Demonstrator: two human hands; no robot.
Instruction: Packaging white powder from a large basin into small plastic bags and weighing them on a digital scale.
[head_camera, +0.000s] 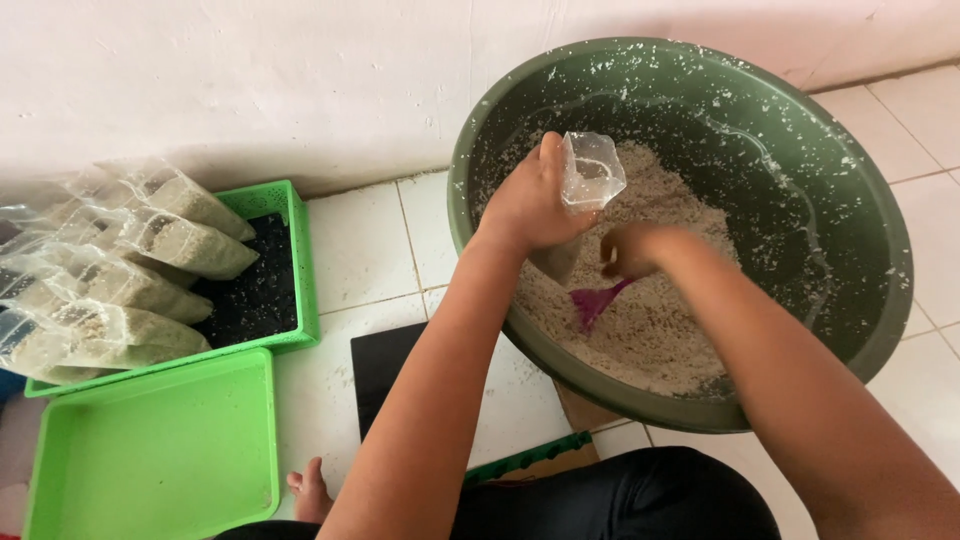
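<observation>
Left hand (530, 205) pinches small clear bag (592, 170) over green basin (860, 330); right hand (632, 250) clenched on purple scoop (597, 300) in grain mix (660, 330). Risk: floppy bag mouth folds, grain spills past.

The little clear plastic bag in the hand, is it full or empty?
Nearly empty: the clear plastic bag, pinched by the left hand over the green basin, looks see-through, with no grain mix filling it.

The single camera sat on the person's head and looked steeply down, close over both forearms, at a green basin (860, 200) and the tiled floor (360, 240) by the wall
</observation>
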